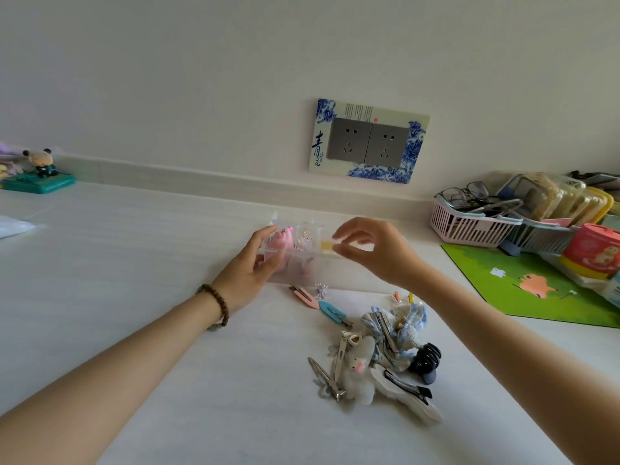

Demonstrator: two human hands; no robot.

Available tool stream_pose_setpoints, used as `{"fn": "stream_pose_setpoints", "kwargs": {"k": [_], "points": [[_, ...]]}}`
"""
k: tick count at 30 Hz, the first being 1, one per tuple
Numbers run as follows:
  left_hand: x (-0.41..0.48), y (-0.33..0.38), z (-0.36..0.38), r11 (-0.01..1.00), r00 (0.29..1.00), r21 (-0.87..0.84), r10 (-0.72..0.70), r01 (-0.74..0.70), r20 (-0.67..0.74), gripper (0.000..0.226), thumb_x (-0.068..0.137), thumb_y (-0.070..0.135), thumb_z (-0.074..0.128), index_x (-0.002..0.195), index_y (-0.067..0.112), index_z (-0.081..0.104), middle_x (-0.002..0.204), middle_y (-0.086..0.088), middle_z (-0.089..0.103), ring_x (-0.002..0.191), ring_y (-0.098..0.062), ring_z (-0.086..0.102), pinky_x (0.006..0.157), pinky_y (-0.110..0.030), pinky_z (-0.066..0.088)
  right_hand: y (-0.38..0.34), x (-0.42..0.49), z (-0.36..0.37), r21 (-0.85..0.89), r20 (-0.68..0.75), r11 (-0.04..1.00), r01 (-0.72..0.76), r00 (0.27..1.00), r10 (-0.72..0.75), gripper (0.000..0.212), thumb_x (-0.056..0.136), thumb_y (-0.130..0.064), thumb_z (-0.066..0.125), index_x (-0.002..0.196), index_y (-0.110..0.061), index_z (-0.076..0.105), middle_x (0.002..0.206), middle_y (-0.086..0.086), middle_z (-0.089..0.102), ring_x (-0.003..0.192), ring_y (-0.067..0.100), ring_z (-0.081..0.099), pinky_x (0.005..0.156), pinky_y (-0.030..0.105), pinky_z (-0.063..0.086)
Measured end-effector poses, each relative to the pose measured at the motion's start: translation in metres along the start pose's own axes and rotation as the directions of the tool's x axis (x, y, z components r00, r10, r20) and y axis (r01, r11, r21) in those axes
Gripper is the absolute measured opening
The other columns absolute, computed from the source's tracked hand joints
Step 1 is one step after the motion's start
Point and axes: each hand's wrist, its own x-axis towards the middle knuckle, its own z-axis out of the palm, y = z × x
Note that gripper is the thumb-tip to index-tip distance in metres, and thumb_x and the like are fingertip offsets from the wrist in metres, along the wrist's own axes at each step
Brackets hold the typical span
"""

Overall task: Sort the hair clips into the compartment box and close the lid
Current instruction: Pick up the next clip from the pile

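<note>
Head view: left hand [260, 263] grips box [313, 268], right hand [372, 250] pinches yellow clip [327, 246]; pile [379, 357] nearby.

- The decorative frame [369, 110] around the wall sockets carries a large blue Chinese character "青" at its left side, with smaller characters under it, the last one "花".
- Thin vertical lines of writing on its top are too small to read.
- Lettering on the teal base [43, 186] is not legible.

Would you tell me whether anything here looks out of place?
Nothing looks damaged or spilled. Unsorted hair clips lie in a tangled heap; a pink snap clip and a teal snap clip lie loose between it and the compartment box.
</note>
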Motion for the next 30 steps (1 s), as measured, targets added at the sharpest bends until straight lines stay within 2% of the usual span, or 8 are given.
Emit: {"fn": "stream_pose_setpoints", "kwargs": {"k": [3, 6, 12, 17, 23, 25, 27, 30], "points": [[0.0, 0.0, -0.001, 1.0, 1.0, -0.004, 0.002, -0.002, 0.013, 0.056, 0.077, 0.068, 0.042, 0.128, 0.049, 0.029, 0.135, 0.006, 0.046, 0.115, -0.012, 0.052, 0.084, -0.021, 0.038, -0.004, -0.022, -0.005, -0.029, 0.068, 0.999, 0.026, 0.997, -0.024, 0.006, 0.08, -0.025, 0.07, 0.084, -0.021, 0.07, 0.086, -0.018, 0.068, 0.083, -0.014, 0.058, 0.08, 0.007, 0.044], [0.001, -0.003, -0.002, 1.0, 1.0, 0.028, -0.001, 0.001, 0.015, 0.058, 0.078, 0.07, 0.041, 0.13, 0.049, 0.028, 0.134, 0.002, 0.049, 0.115, -0.013, 0.053, 0.082, -0.02, 0.039, -0.006, -0.036, -0.003, -0.086, 0.019, 0.994, 0.063, 0.998, -0.062, 0.005, 0.078, -0.027, 0.073, 0.082, -0.026, 0.07, 0.082, -0.028, 0.061, 0.081, -0.027, 0.047, 0.07, -0.005, 0.032], [-0.002, -0.001, -0.001, 0.999, 1.0, 0.049, 0.002, -0.002, -0.004, 0.055, 0.076, 0.069, 0.041, 0.127, 0.051, 0.03, 0.127, -0.002, 0.055, 0.109, -0.012, 0.056, 0.079, -0.017, 0.038, 0.003, -0.041, 0.018, -0.168, 0.248, 0.979, -0.114, 0.957, 0.154, 0.022, 0.074, -0.035, 0.075, 0.089, -0.019, 0.071, 0.079, -0.01, 0.067, 0.074, 0.006, 0.063, 0.07, 0.019, 0.051], [-0.003, 0.0, -0.001, 0.998, 1.0, 0.069, 0.0, 0.001, -0.007, 0.06, 0.076, 0.067, 0.04, 0.131, 0.046, 0.029, 0.129, -0.004, 0.054, 0.111, -0.014, 0.055, 0.083, -0.02, 0.038, 0.007, -0.041, 0.029, -0.17, 0.244, 0.965, -0.198, 0.941, 0.236, 0.018, 0.07, -0.039, 0.077, 0.074, -0.026, 0.066, 0.069, -0.017, 0.061, 0.061, 0.004, 0.056, 0.055, 0.016, 0.043], [-0.002, 0.0, -0.001, 0.998, 1.0, 0.06, -0.005, 0.005, -0.001, 0.061, 0.077, 0.066, 0.041, 0.133, 0.044, 0.028, 0.133, -0.003, 0.051, 0.115, -0.015, 0.053, 0.086, -0.023, 0.037, -0.004, -0.042, 0.02, 0.034, 0.283, 0.958, -0.285, 0.922, 0.265, 0.012, 0.075, -0.033, 0.075, 0.066, -0.027, 0.068, 0.059, -0.014, 0.066, 0.045, 0.001, 0.046, 0.04, 0.009, 0.034], [-0.002, -0.001, -0.002, 0.999, 1.0, 0.04, -0.004, 0.003, 0.006, 0.06, 0.079, 0.067, 0.041, 0.133, 0.044, 0.027, 0.134, -0.001, 0.049, 0.117, -0.014, 0.051, 0.087, -0.023, 0.037, -0.011, -0.035, 0.01, 0.176, 0.208, 0.942, -0.286, 0.946, 0.248, 0.015, 0.076, -0.032, 0.073, 0.063, -0.026, 0.07, 0.054, -0.013, 0.067, 0.038, -0.001, 0.038, 0.036, 0.009, 0.028], [-0.002, -0.001, -0.002, 0.999, 1.0, 0.04, 0.008, -0.009, 0.016, 0.061, 0.079, 0.067, 0.041, 0.133, 0.044, 0.027, 0.138, 0.003, 0.045, 0.119, -0.014, 0.05, 0.088, -0.024, 0.037, -0.013, -0.019, 0.001, 0.25, 0.026, 0.925, -0.286, 0.957, 0.289, 0.018, 0.075, -0.034, 0.072, 0.06, -0.026, 0.069, 0.052, -0.009, 0.061, 0.04, 0.0, 0.034, 0.039, 0.014, 0.028], [-0.002, 0.0, -0.002, 0.999, 1.0, 0.036, 0.017, -0.017, 0.012, 0.058, 0.082, 0.063, 0.042, 0.134, 0.042, 0.027, 0.14, 0.011, 0.038, 0.117, -0.011, 0.05, 0.086, -0.02, 0.037, -0.01, 0.01, -0.002, 0.27, -0.165, 0.887, -0.375, 0.889, 0.427, 0.024, 0.075, -0.032, 0.071, 0.054, -0.021, 0.066, 0.056, 0.0, 0.047, 0.052, 0.011, 0.033, 0.05, 0.025, 0.026]]}}
